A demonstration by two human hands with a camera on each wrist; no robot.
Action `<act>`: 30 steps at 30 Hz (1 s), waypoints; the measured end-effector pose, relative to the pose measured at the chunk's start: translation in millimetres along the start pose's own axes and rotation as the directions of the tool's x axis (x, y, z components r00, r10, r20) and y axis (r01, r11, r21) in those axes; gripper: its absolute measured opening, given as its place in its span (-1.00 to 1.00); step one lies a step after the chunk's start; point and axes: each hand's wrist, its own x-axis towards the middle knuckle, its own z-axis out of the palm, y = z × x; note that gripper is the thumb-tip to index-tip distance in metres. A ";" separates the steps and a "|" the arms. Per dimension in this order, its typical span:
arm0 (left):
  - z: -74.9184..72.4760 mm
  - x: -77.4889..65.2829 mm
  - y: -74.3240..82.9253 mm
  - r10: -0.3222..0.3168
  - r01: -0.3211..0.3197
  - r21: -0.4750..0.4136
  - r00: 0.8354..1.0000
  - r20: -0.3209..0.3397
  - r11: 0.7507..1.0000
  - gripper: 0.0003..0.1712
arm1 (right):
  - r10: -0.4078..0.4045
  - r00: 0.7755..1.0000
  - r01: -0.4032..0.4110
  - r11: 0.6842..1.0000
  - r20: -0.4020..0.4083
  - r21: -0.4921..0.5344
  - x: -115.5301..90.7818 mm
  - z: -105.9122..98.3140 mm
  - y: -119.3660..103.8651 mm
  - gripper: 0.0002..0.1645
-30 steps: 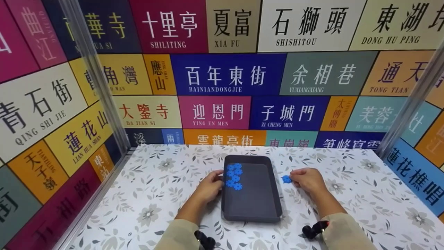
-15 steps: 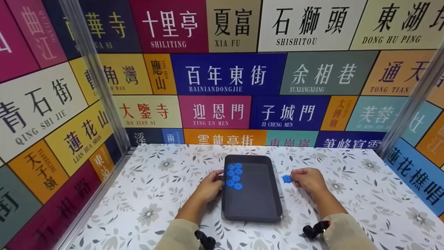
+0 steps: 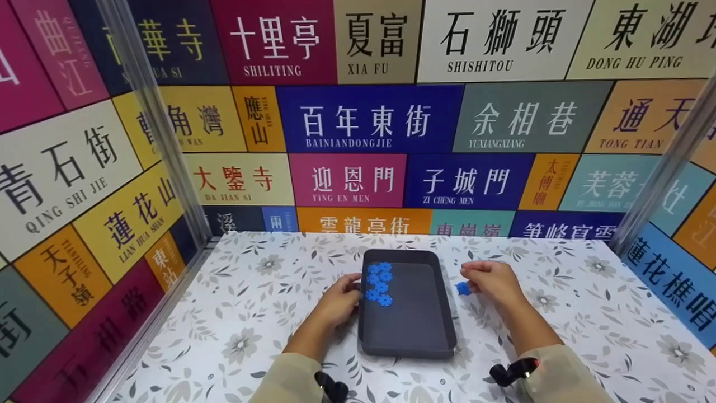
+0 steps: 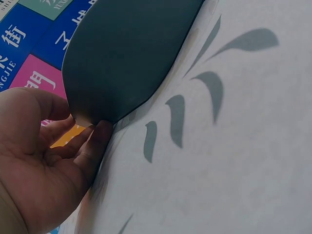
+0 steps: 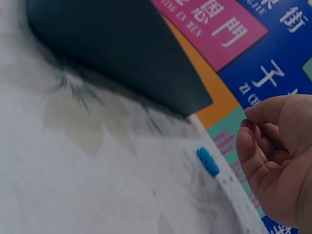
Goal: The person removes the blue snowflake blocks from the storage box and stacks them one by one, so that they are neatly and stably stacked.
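Observation:
A dark grey tray (image 3: 411,330) sits on the table with several blue flower-shaped pieces (image 3: 379,282) arranged along its left side. My left hand (image 3: 337,302) grips the tray's left edge, its fingertips at the wall and underside in the left wrist view. Right of the tray, a small pile of blue pieces (image 5: 208,162) rests on the tabletop. Over that pile hovers my right hand (image 3: 495,282), its fingers loosely curled and thumb near the forefinger. A gap shows between these fingertips (image 5: 247,134) in the right wrist view, with nothing visible held there.
The table (image 3: 224,302) carries a white cloth printed with grey leaves and flowers. Colourful sign-covered wall panels (image 3: 369,118) rise behind it and at both sides. Black wrist cameras (image 3: 513,372) sit at the sleeves.
My right hand has risen off the blue pieces at the right, moving slightly up and left while they stay on the table. The left hand and tray hold their place.

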 end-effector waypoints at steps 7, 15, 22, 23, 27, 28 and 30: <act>-0.7 0.6 0.5 -0.013 0.013 0.020 1.000 -0.014 1.000 -0.34 | -0.053 0.997 0.051 0.998 0.056 0.033 -12.0 21.0 -25.1 -0.50; 0.3 -1.6 2.2 -0.013 0.014 0.049 1.000 -0.017 0.999 -0.34 | -0.113 0.987 0.102 0.990 0.114 0.093 -20.2 48.4 -43.9 -0.67; 0.7 -1.0 3.1 -0.002 0.003 0.049 1.000 -0.015 0.999 -0.33 | -0.162 0.969 0.140 0.982 0.185 0.130 -11.4 70.8 -56.0 -0.68; 0.7 -1.0 3.2 -0.001 0.001 0.041 1.000 -0.013 0.999 -0.33 | -0.167 0.965 0.140 0.980 0.202 0.141 -9.1 74.0 -57.8 -0.70; 0.3 -1.9 3.2 -0.002 0.002 0.027 1.000 -0.011 1.000 -0.33 | -0.173 0.950 0.134 0.978 0.259 0.160 4.2 86.2 -60.0 -0.75; 0.4 -2.1 3.0 -0.004 0.005 0.025 1.000 -0.012 1.000 -0.34 | -0.172 0.947 0.132 0.979 0.271 0.158 8.2 89.0 -59.2 -0.74; 0.4 -2.3 2.2 -0.005 0.006 0.025 1.000 -0.015 1.000 -0.34 | -0.166 0.941 0.129 0.982 0.293 0.141 15.8 94.0 -56.9 -0.72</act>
